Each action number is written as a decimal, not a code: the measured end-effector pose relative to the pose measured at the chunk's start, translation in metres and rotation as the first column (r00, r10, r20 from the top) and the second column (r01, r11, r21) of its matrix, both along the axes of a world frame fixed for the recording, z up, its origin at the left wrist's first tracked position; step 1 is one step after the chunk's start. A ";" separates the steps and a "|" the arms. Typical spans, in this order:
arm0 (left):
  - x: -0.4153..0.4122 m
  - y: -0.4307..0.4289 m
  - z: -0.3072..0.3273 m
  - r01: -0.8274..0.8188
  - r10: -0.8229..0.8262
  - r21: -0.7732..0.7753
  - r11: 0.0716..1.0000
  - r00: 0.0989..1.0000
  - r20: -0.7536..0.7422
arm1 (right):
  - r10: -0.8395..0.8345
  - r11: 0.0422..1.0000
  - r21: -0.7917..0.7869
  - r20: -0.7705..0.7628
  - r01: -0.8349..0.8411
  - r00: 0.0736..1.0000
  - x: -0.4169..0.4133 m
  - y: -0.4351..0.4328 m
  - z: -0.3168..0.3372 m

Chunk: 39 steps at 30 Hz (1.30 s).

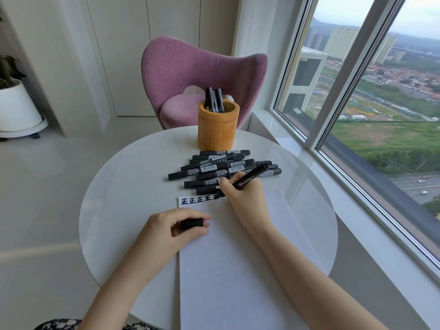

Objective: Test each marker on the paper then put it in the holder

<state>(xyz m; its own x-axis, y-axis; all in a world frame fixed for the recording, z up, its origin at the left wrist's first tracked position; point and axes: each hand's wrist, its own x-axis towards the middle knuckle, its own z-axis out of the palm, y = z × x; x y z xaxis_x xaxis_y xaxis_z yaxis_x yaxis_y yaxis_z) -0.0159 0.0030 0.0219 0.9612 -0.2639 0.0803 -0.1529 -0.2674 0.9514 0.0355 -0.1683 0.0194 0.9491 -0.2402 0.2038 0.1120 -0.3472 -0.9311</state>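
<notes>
My right hand grips a black marker with its tip down on the top edge of the white paper, beside a row of black written characters. My left hand rests at the paper's left edge and pinches the marker's black cap. A pile of several black markers lies just beyond the paper. Behind the pile stands a round yellow-brown holder with a few markers upright in it.
Everything sits on a round white table. A pink chair stands behind the table. A large window runs along the right side. A white plant pot is on the floor at far left.
</notes>
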 end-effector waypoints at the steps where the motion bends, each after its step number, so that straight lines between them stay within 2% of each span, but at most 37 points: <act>1: 0.000 0.000 0.000 -0.001 0.001 0.005 1.000 1.000 0.002 | 0.005 1.000 -0.006 0.001 -0.005 1.000 0.000 0.000 0.000; 21: 0.000 0.000 0.000 0.010 -0.010 0.017 1.000 1.000 0.012 | -0.046 0.999 -0.011 0.024 0.046 0.999 -0.001 0.000 0.003; 27: 0.000 0.002 0.001 0.023 -0.023 0.033 0.999 1.000 0.003 | -0.045 0.968 0.245 -0.019 0.048 0.999 -0.001 -0.006 0.006; 33: 0.005 0.002 0.002 -0.029 0.031 -0.053 0.998 0.999 0.035 | 0.060 0.864 0.504 -0.085 -0.009 0.995 -0.003 -0.014 0.026; 36: 0.008 0.003 0.003 -0.044 0.049 -0.093 0.995 0.997 0.054 | 0.132 0.826 0.561 -0.085 -0.062 0.988 -0.007 -0.015 0.034; 39: 0.008 0.002 0.008 -0.067 0.073 -0.132 0.989 0.996 0.041 | 0.189 0.837 0.534 -0.080 -0.118 0.979 -0.017 -0.013 0.038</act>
